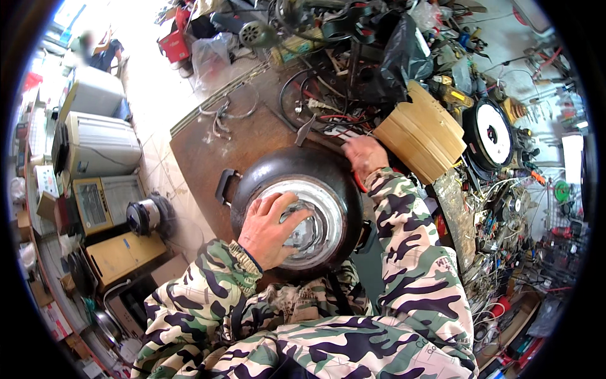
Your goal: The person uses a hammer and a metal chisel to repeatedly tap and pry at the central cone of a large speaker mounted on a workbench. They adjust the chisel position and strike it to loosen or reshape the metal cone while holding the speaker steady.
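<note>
One black pot (326,218) under our left hand (267,230), fingers spread apart; right hand (366,156) blurred near cardboard (421,136), grip we cannot tell.

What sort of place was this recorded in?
Probably a repair workshop: a black two-handled pot at a worn brown workbench, tangled cables and heaped wires and parts along the right.

The right hand (366,155) is blurred, and whatever it holds cannot be told. The left hand (264,230) hides part of the silvery metal disc (328,215). Cluttered parts (499,252) at right are too small to identify.
</note>
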A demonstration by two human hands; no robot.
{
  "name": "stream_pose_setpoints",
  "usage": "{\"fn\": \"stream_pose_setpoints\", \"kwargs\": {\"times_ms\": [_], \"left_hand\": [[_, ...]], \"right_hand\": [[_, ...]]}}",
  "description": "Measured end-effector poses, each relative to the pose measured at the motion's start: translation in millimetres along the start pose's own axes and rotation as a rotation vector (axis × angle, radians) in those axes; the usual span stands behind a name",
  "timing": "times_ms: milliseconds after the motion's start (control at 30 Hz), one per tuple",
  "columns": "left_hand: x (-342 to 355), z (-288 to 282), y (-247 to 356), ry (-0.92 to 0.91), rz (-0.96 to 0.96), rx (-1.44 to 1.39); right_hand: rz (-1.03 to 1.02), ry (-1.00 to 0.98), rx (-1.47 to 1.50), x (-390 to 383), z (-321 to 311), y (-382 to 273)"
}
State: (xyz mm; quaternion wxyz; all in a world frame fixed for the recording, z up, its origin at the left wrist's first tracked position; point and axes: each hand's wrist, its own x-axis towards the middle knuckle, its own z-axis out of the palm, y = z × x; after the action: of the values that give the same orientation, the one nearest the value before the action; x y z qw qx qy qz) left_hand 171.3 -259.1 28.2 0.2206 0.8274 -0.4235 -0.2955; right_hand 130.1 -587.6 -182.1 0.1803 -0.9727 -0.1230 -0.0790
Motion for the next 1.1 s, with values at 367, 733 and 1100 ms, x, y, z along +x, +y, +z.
{"fn": "stream_pose_setpoints", "kwargs": {"times_ms": [367,733,1100], "left_hand": [[-1,-4,-1,-0.005,0.003,-0.004],[-2,-2,-3,0.028,0.043,-0.001],[-5,4,-10,0.051,0.059,-0.003]], "right_hand": [[0.453,-0.415,-0.01,-2,-21,1],[0.736,-0.063,0.256,-41,-207,-117],[0.601,0.042,0.243,-42,-268,-260]]}}
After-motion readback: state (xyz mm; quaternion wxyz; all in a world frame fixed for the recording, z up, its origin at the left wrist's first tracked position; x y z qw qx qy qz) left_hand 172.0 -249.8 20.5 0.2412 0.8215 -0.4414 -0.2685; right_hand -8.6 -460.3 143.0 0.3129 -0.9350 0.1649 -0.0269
